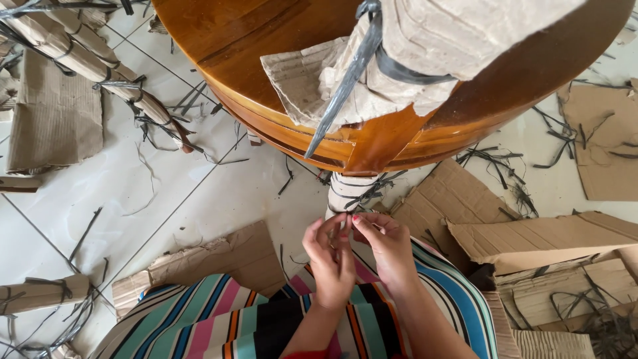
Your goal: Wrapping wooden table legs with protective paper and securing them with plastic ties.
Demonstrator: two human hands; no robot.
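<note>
Fingertips of the left hand (330, 256) and right hand (387, 249) are meeting, pinching a thin dark strap (347, 223) between them — just below the cardboard-wrapped table leg (350, 189). Both hands are hovering over a striped lap (266, 319), beneath the near edge of the round wooden table (266, 80) — cardboard scraps (531, 239) are lying on the tiled floor (199, 193).

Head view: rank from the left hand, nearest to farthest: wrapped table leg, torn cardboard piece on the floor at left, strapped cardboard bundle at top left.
1. Wrapped table leg: just above the left hand, whose fingers meet the right hand's there.
2. Torn cardboard piece: on the floor, left of the hand.
3. Strapped cardboard bundle: far off at top left.
</note>
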